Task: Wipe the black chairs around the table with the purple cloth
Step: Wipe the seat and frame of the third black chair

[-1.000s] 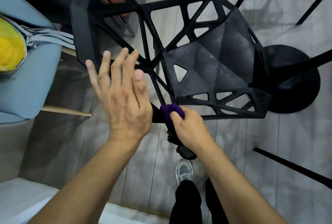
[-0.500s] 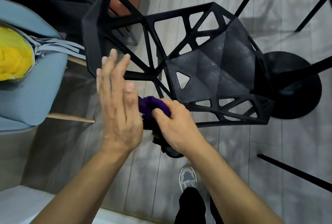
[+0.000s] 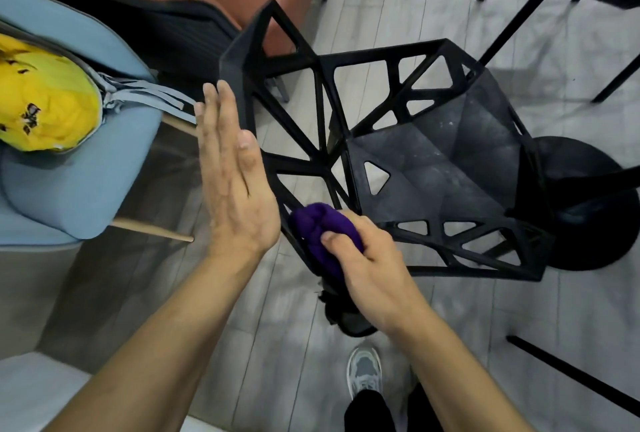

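Right hand (image 3: 367, 269) gripped the bunched purple cloth (image 3: 325, 234) against the black chair (image 3: 433, 161) frame, left hand (image 3: 235, 185) flat and open bracing the backrest; better to rub along each strut firmly.

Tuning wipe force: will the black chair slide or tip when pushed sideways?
Probably light for its size: the chair is mostly open lattice. May slide; the left hand lies flat at its back, seemingly bracing. Struts look rigid, unlikely to flex under the cloth.
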